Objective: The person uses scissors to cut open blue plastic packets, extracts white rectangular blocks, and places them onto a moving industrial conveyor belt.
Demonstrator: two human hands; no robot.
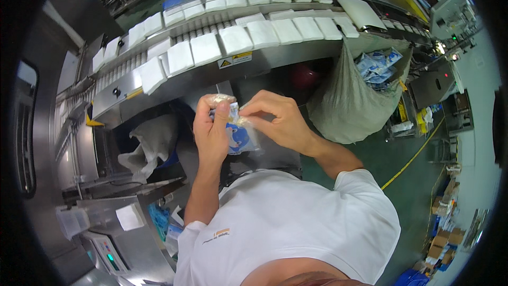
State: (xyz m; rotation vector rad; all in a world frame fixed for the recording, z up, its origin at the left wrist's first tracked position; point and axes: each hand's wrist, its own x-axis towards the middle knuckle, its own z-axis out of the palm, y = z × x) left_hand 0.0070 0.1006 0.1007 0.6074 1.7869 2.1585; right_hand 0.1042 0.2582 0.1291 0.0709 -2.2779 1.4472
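A small clear plastic bag with a round blue print hangs between my hands, in front of my body. My left hand is closed around its upper left part, thumb on top, and a crumpled bit of the plastic sticks out above the fingers. With thumb and forefinger, my right hand pinches the bag near its top right. Something pale shows at the pinched spot, too small to name. The bag's lower end hangs loose below my fingers.
Beyond my hands runs a roller conveyor bearing rows of white folded pads. A large woven sack holding blue-and-white plastic packaging stands at the right. On the lower left are a scale and a clear plastic container.
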